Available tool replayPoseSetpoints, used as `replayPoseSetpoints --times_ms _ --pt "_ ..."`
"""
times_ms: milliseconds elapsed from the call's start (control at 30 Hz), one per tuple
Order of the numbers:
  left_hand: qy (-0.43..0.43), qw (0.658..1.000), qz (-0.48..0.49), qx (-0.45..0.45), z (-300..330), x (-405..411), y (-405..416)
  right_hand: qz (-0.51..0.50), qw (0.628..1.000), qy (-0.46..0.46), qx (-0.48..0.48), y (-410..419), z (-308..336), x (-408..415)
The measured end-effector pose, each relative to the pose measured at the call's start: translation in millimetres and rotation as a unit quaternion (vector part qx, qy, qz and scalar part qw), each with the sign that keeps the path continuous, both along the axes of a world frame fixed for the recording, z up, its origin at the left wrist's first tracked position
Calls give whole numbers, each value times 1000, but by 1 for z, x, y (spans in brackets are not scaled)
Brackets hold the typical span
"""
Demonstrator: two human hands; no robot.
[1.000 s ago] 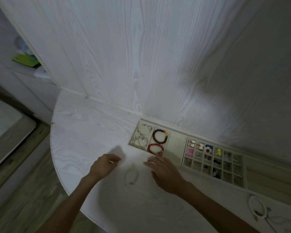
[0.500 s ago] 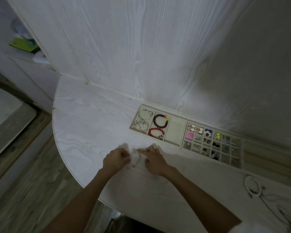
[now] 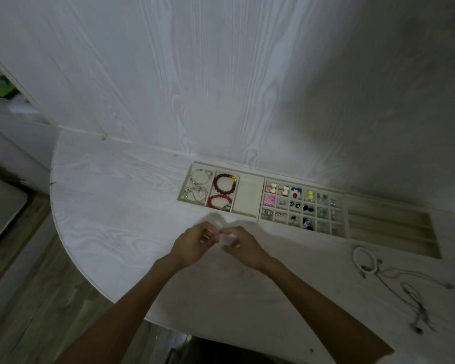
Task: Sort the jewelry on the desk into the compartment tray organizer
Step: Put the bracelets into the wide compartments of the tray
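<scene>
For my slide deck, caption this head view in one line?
Both hands, left and right, pinch a pale bracelet before the tray organizer.

1 s ago a pale bracelet lies flat on the desk btwn the hands, well apart. Now left hand & right hand are together, fingers pinching it from both sides, lifted off the desk. Bracelet blurred; can't tell its shape.
</scene>
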State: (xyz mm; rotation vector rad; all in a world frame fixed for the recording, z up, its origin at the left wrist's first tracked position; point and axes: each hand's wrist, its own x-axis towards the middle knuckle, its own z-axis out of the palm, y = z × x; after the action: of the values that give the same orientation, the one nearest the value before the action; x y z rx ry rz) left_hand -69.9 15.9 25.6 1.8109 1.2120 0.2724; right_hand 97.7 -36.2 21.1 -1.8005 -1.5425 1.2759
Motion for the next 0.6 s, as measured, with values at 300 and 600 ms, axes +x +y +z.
replayPoseSetpoints --times_ms 300,600 --pt "-126 983 -37 -126 42 49 21 -114 983 141 -15 -6 27 48" --pt "-136 983 -43 -119 55 85 63 -96 984 148 0 21 41 86"
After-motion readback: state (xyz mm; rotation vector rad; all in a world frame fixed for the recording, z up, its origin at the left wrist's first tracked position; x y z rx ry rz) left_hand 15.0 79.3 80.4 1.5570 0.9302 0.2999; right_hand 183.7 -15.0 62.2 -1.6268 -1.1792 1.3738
